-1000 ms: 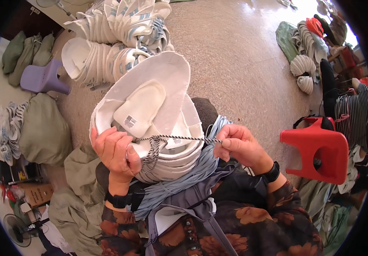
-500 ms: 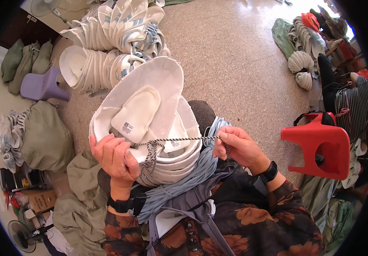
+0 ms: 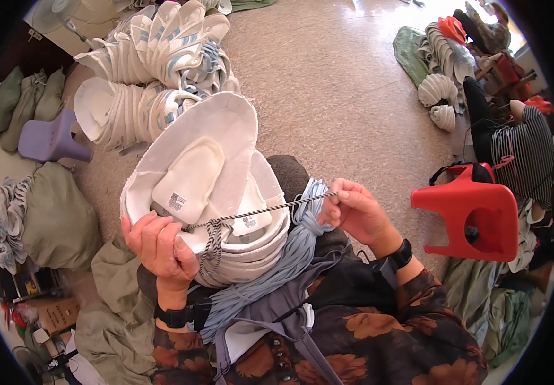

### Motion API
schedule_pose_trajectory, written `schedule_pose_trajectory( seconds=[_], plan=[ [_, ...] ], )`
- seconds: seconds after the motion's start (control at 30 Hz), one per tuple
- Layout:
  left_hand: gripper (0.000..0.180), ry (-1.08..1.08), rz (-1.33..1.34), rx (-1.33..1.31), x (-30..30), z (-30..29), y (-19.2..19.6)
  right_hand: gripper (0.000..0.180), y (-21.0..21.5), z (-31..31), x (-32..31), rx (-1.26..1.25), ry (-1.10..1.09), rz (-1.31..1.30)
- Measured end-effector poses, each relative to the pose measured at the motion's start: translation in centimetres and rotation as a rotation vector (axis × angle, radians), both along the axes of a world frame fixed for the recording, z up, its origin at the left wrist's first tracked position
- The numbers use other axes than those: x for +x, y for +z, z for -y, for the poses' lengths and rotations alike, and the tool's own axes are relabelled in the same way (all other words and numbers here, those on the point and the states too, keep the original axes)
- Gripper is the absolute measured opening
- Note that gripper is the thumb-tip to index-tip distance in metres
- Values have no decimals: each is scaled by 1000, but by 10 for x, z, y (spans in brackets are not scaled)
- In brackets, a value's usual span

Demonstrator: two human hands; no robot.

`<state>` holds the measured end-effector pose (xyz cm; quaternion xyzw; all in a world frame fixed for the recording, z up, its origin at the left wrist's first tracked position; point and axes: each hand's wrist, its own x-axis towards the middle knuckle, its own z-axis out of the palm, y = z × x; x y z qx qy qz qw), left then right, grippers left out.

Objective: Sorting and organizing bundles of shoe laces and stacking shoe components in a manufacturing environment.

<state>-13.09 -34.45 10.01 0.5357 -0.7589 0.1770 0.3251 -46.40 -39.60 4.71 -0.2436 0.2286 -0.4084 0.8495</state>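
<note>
A nested stack of white shoe uppers [image 3: 229, 122] rests in my lap, with pale insole pieces showing inside the front one. My left hand [image 3: 161, 247] is closed on the left rim of the stack, fingers inside and around its edge. From a loop around the near uppers, a black-and-white striped cord [image 3: 270, 208] stretches tautly up to the right. Its far end is pinched in my right hand [image 3: 360, 215], apart from the stack. Beneath the stack, a bundle of light blue laces [image 3: 251, 282] lies across my lap.
More nested shoe uppers [image 3: 129, 115] lie on the floor ahead. To the left are a purple stool [image 3: 55, 136] and full olive sacks [image 3: 62, 218]. A red stool [image 3: 466, 215] stands at the right, with a person in a striped top [image 3: 524, 151] beyond.
My right hand has drawn the cord slightly higher, and its line now slopes upward instead of running nearly level. My left hand keeps its hold. The whole view has shifted a little.
</note>
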Motion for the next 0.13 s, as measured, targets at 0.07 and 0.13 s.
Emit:
schedule_pose_trajectory(
  seconds=[0.07,0.13],
  plan=[
    [16,2,-3,-6,1,-1,1,16,4,4,-11,-26,-74,20],
    [16,2,8,-2,2,-1,1,19,9,6,-19,-13,-112,15]
  ],
)
